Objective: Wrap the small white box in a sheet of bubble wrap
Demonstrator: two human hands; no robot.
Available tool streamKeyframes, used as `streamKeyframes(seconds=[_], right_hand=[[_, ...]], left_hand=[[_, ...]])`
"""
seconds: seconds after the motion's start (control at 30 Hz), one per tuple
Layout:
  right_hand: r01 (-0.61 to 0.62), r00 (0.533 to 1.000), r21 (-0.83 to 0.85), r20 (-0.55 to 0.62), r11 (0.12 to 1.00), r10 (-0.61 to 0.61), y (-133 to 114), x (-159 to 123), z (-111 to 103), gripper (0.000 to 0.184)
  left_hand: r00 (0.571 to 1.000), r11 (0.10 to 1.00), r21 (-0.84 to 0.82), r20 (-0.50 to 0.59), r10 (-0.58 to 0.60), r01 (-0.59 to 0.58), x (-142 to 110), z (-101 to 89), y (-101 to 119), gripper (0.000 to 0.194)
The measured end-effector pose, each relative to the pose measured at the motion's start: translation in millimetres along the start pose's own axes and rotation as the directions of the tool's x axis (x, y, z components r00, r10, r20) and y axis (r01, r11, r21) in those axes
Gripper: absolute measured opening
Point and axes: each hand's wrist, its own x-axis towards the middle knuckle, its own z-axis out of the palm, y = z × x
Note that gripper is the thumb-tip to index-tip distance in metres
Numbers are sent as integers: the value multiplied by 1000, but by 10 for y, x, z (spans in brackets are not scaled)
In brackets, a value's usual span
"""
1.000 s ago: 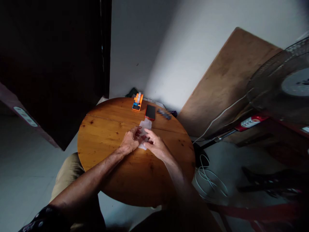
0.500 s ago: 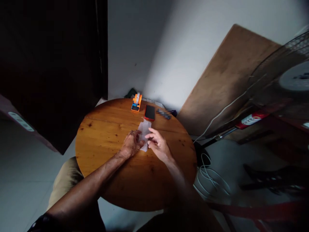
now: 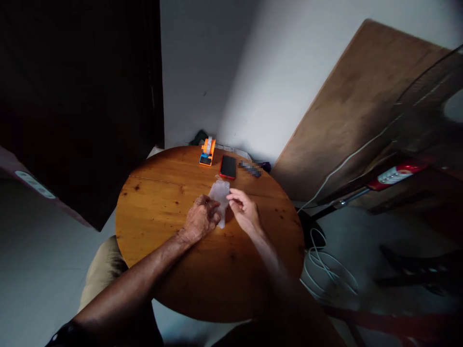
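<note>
Left hand (image 3: 202,218), centre of frame, palm down, fingers bent over the left side of a whitish translucent wrap (image 3: 221,191); fingertips partly hidden, can't tell if pinching or just pressing. Right hand (image 3: 246,213), just right of it, open, fingers loosely curled, thumb apart from them; index tip at the wrap's right edge, contact unclear, no firm grip visible.

Wrap lies on the round wooden table (image 3: 159,207), mid-frame between both hands, long side running away from the person, surface creased. Can't tell if it's a bag or a plain sheet, or if anything is inside. Handling, judged by looks: very light, limp, probably slick, easy to crumple or tear, likely to slide if only one side is held. Best hold: flat fingers pinning the left side, thumb-and-index pinch on the right edge or the far right corner; gentle force, no hard tug.

Just beyond the wrap's far end: dark-screened phone (image 3: 228,166) with red edge, lying flat. Right of that, pixelated item (image 3: 250,168), identity unclear. Farther left, near the table's far rim: orange and blue tape dispenser (image 3: 207,152), upright. Behind, pale wall (image 3: 202,67); brown board (image 3: 361,101) slanting at upper right.
</note>
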Motion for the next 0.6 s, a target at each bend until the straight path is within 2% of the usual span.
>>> streamKeyframes(seconds=[0.07, 0.13, 0.2, 0.3, 0.4, 0.6], right_hand=[[-150, 987, 67, -47, 986, 154, 67, 20, -49, 38], [-333, 941, 151, -2, 931, 337, 100, 47, -63, 41], [-438, 898, 240, 75, 867, 433, 92, 87, -24, 41], [-440, 898, 339, 154, 832, 412, 41, 171, 109, 30], [-421, 907, 375, 171, 826, 385, 4, 253, 245, 20], [-379, 924, 435, 131, 817, 359, 23, 290, 366, 24]], left_hand=[[1000, 1000, 7, -3, -16, 16, 7, 8, -3, 33], [1000, 1000, 9, -7, -21, 21, 6, 14, -1, 33], [1000, 1000, 6, -13, -18, 18, 0, 13, 5, 33], [1000, 1000, -13, -15, 6, -6, -10, -7, 18, 34], [1000, 999, -48, 1, 24, -24, -14, -29, 30, 36], [999, 995, -81, -1, 50, -49, -19, -10, 24, 34]])
